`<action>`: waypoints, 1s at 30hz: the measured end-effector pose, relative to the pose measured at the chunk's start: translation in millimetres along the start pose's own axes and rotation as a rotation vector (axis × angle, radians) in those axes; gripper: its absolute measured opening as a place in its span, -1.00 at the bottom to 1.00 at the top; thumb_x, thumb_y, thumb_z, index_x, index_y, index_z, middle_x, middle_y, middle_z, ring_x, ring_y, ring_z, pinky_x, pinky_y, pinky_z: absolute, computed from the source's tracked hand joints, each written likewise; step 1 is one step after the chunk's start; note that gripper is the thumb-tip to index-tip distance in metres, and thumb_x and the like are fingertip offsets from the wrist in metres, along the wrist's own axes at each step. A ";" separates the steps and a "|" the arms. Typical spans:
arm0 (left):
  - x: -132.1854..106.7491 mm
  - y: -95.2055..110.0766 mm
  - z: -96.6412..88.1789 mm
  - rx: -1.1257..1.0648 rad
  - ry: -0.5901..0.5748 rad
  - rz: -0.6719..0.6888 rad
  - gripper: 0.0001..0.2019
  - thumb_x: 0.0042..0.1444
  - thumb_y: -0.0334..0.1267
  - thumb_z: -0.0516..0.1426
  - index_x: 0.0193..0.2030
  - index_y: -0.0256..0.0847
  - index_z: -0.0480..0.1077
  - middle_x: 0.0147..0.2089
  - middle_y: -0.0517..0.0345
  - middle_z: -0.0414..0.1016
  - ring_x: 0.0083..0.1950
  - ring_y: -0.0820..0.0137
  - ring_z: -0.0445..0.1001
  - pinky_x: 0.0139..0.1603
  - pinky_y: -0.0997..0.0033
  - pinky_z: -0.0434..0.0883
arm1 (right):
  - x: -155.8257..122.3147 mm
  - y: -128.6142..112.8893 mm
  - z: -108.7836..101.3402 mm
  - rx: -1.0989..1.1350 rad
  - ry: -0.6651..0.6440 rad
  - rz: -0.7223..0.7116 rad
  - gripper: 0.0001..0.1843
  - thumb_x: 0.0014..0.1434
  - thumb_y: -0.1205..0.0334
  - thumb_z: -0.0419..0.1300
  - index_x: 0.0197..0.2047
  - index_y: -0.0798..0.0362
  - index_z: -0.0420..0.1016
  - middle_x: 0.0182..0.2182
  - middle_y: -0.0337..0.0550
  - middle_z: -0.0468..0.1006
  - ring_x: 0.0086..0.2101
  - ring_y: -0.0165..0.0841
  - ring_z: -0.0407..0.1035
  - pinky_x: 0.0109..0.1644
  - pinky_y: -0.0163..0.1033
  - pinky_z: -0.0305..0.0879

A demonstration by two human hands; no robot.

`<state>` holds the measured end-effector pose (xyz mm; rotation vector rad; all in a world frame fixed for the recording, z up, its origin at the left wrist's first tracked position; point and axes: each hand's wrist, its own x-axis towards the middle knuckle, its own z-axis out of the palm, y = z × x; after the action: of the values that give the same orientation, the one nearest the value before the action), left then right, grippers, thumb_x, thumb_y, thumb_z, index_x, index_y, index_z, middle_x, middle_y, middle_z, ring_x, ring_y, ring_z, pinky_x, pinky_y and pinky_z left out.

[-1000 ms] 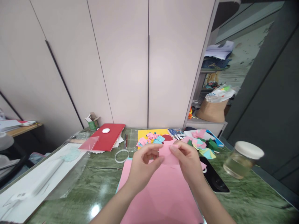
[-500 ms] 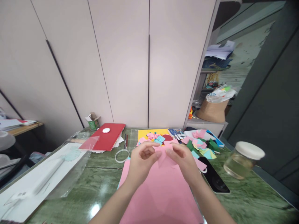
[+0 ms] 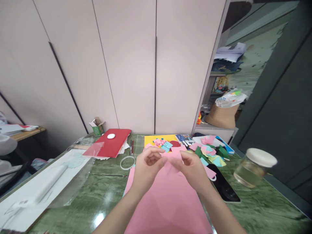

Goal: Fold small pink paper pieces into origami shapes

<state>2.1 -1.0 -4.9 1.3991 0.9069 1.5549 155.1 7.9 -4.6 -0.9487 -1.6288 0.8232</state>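
Observation:
A small piece of pink paper (image 3: pixel 173 169) is pinched between my two hands. My left hand (image 3: pixel 149 165) grips its left side between thumb and forefinger, with the other fingers curled. On the other side, my right hand (image 3: pixel 190 165) pinches the paper, its thumb tip close to the left thumb. Beneath both hands lies a large pink sheet (image 3: pixel 165 204) on the green table. The exact fold of the small piece is blurred.
To the left are a tape roll (image 3: pixel 127 162), a red folder (image 3: pixel 113 143) and a clear plastic sleeve (image 3: pixel 73 182). A phone (image 3: pixel 225 185), a lidded jar (image 3: pixel 253 167) and crumpled paper scraps (image 3: pixel 211 152) lie right. Yellow paper (image 3: pixel 148 140) is behind the hands.
My right thumb has moved left, close to the left thumb, and the small pink paper has shifted and bent between them. My left hand stays nearly still.

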 end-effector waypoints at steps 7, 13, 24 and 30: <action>-1.7 0.8 -1.7 0.041 0.048 0.057 -0.97 -0.05 -0.34 0.24 -0.44 -0.22 0.47 -0.50 0.20 0.46 -0.46 0.47 0.41 -0.43 0.51 0.37 | -0.3 2.1 2.0 0.134 -0.152 0.058 -0.73 0.08 0.11 0.19 -0.53 0.09 0.50 -0.60 -0.26 0.40 -0.54 -0.42 0.21 -0.46 -0.32 0.14; -3.0 0.2 -1.3 0.101 0.026 0.129 -0.93 -0.01 -0.39 0.18 -0.46 -0.20 0.47 -0.45 0.16 0.50 -0.40 0.42 0.44 -0.38 0.48 0.38 | 0.7 1.4 2.6 0.122 -0.139 0.067 -0.70 0.06 0.10 0.19 -0.59 0.09 0.47 -0.64 -0.27 0.38 -0.57 -0.43 0.19 -0.47 -0.32 0.14; -3.2 -0.8 -1.1 0.125 0.019 0.149 -0.90 0.03 -0.42 0.16 -0.41 -0.19 0.50 -0.42 0.16 0.49 -0.36 0.42 0.43 -0.34 0.48 0.37 | -0.9 -3.6 2.6 0.146 -0.164 0.131 -0.77 0.02 0.15 0.23 -0.58 0.09 0.52 -0.62 -0.26 0.41 -0.55 -0.44 0.22 -0.46 -0.33 0.16; -2.7 3.7 -2.2 0.134 -0.073 0.120 -0.87 0.01 -0.39 0.21 -0.28 -0.16 0.55 -0.40 0.16 0.44 -0.39 0.46 0.39 -0.38 0.49 0.35 | 0.4 -4.7 0.2 0.148 -0.127 0.094 -0.77 0.01 0.19 0.24 -0.61 0.07 0.51 -0.66 -0.30 0.39 -0.58 -0.46 0.19 -0.50 -0.34 0.10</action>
<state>-0.5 -4.9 -2.8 1.6210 0.9107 1.5443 154.0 6.1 -0.4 -0.8886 -1.6155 1.0720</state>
